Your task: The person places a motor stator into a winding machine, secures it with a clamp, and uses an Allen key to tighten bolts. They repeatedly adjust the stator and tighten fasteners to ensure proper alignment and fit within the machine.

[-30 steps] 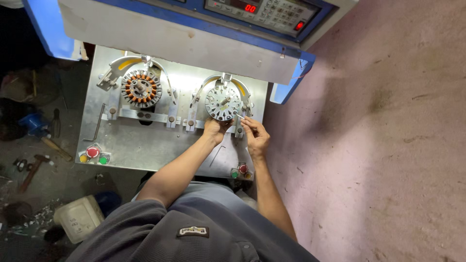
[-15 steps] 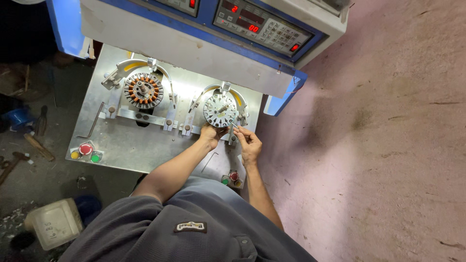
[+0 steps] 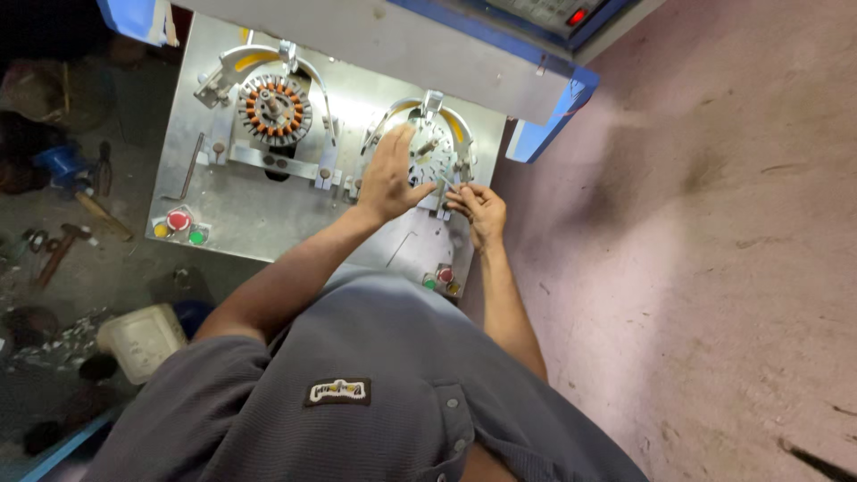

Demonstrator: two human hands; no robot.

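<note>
Left hand [image 3: 390, 174] spread flat, fingers apart, on round white unwound stator [image 3: 428, 153] at right fixture of steel plate [image 3: 259, 210], steadying it. Right hand [image 3: 479, 210] pinches thin wire [image 3: 446, 184] near stator's right edge. Copper-wound stator [image 3: 274, 109] sits left.

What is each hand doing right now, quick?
Left hand: open, fingers spread on the white stator.
Right hand: fingers pinched beside the stator; what it holds cannot be told.

I see glare whitening the bare steel machine plate [image 3: 259, 210] toward twelve o'clock; the cluttered floor at nine o'clock sinks into murky shadow, and the pink concrete wall [image 3: 714, 223] looks evenly lit, softly blurred.
</note>
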